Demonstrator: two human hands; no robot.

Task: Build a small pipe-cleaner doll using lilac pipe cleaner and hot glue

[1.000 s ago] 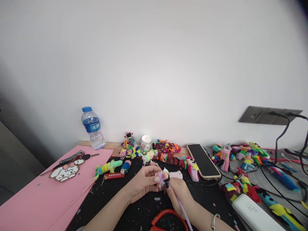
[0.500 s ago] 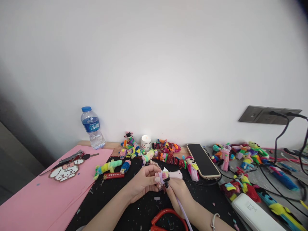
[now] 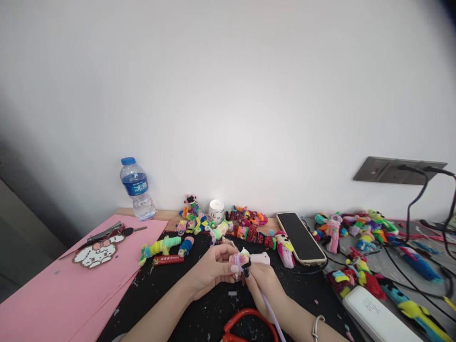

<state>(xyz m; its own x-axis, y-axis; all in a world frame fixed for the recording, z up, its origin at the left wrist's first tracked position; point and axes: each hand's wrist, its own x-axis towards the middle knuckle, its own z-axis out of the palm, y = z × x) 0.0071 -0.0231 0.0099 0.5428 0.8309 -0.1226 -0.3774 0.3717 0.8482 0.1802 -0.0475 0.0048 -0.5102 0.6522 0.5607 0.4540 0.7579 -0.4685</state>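
The left hand [image 3: 210, 271] comes in from the lower left, its palm turned inward and its fingers curled, with the thumb pressing forward. The right hand [image 3: 267, 285] comes from the lower right, knuckles up, its dark-nailed thumb pointing toward the other hand; a bracelet [image 3: 315, 327] circles that wrist. The 2 hands meet above the black mat [image 3: 199, 318].

Between their fingertips sits a small fuzzy figure [image 3: 241, 259] in pink and yellow. Both hands pinch it, the left from its left side, the right from below and to the right; the fingers hide part of it. A lilac strip [image 3: 270, 311] trails down past the right hand toward the bottom edge, over the red scissor handle [image 3: 245, 312]. A pale pink bar [image 3: 262, 258] shows just behind the right hand.

Compared with 0.5 s and 1 s ago, hardly anything differs: both hands keep the same pinch, and the figure stays in place between them.
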